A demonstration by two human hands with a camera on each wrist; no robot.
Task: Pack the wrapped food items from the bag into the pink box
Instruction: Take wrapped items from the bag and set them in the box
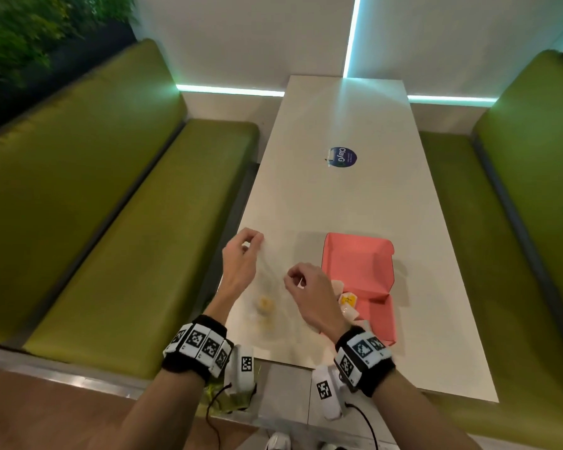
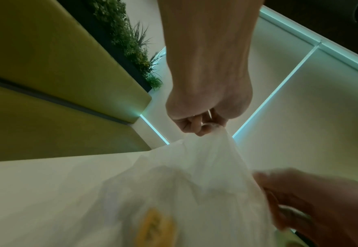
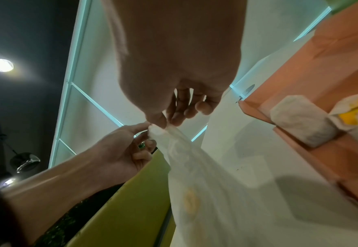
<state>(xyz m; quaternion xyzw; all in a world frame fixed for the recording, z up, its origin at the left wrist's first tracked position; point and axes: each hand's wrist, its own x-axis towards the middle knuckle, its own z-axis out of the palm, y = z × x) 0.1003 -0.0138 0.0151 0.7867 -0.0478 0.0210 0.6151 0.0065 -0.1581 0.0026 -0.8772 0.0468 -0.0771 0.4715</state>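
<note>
A long white table (image 1: 335,196) stretches away beyond the grip, with a round dark-blue sticker (image 1: 341,156) lying flat on it well past the grip, toward the far wall. Green padded benches flank the table, one to the left of the grip (image 1: 117,228) and one to the right (image 1: 514,222). Glowing cyan light strips (image 1: 229,90) cross the white wall far ahead. Dark green foliage (image 1: 30,34) fills the upper left corner.

Head view looks down; wrist views close, blurred, upward, perhaps sharing bag (image 2: 195,175).
</note>
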